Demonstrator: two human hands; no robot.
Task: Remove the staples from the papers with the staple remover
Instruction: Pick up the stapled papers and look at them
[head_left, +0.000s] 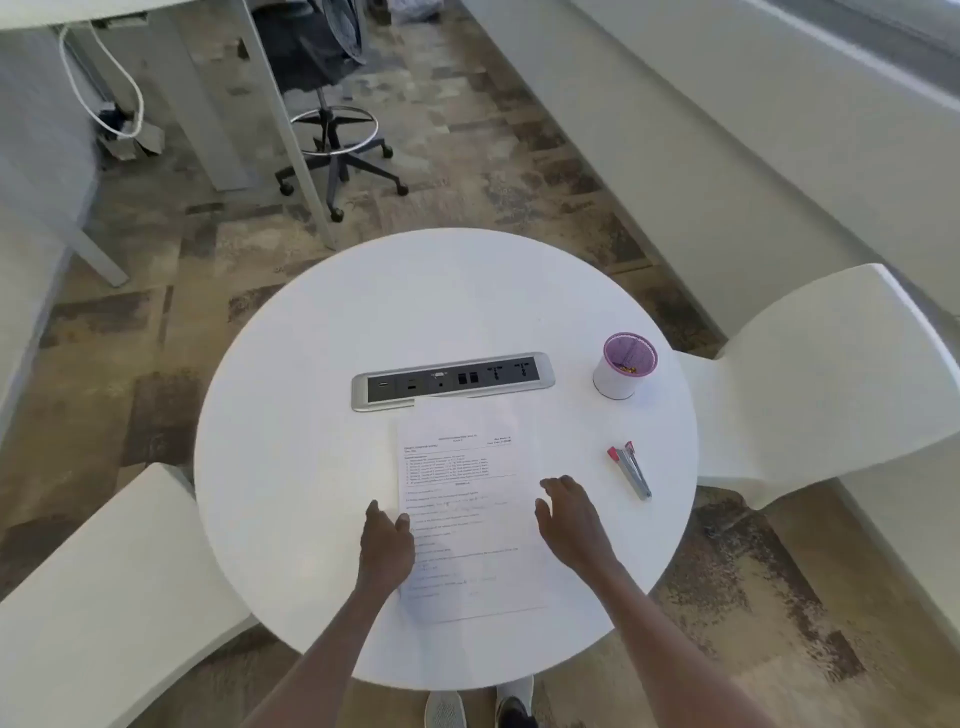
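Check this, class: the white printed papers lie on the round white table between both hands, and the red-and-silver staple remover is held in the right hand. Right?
Not quite. In the head view the red-and-silver staple remover lies on the round white table, right of the empty right hand. The white printed papers do lie between both hands, left hand included.

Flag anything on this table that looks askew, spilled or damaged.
Nothing stands out. The papers lie flat, top edge just overlapping the socket panel. The cup stands upright, and the staple remover lies untouched on the table.

Round white table (322, 364) at centre on mottled brown floor (467, 156); white chairs (831, 374) at three and eight o'clock; black stool (332, 140) at eleven.
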